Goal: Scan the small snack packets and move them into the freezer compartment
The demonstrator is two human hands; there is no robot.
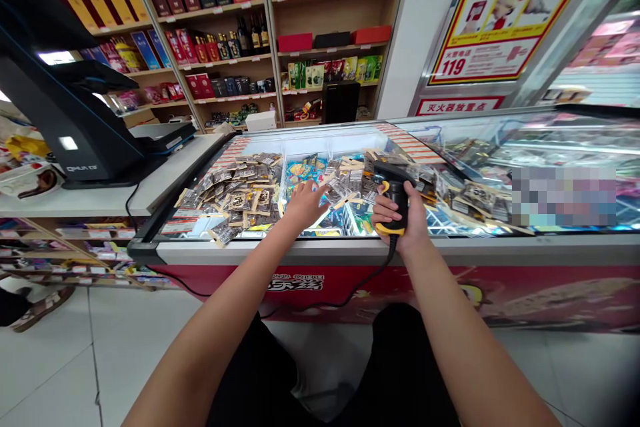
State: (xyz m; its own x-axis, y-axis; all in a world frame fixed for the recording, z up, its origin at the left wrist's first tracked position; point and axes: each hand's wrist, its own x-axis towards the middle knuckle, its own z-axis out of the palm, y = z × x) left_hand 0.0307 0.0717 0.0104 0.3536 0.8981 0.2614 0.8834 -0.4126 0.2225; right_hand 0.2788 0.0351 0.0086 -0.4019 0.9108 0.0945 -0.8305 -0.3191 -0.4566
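Head view: your right hand (413,219) wraps the handle of a black-and-yellow, pistol-shaped scanner (399,195), probably so a finger reaches its trigger (385,187); the cord (391,251) droops down the freezer (200,253) front. Your left hand (303,205), fingers loosely spread, seems to grip nothing, just beside flat, shiny packets (240,200) heaped on smooth glass (330,140), likely for its level surface. Whether it touches any, you cannot tell.

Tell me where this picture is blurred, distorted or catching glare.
Head view: the scanner in the right hand looks fairly sharp; the freezer's right end is blurred, with pale reflections and a pixelated patch; the poster leans, perhaps from lens distortion.
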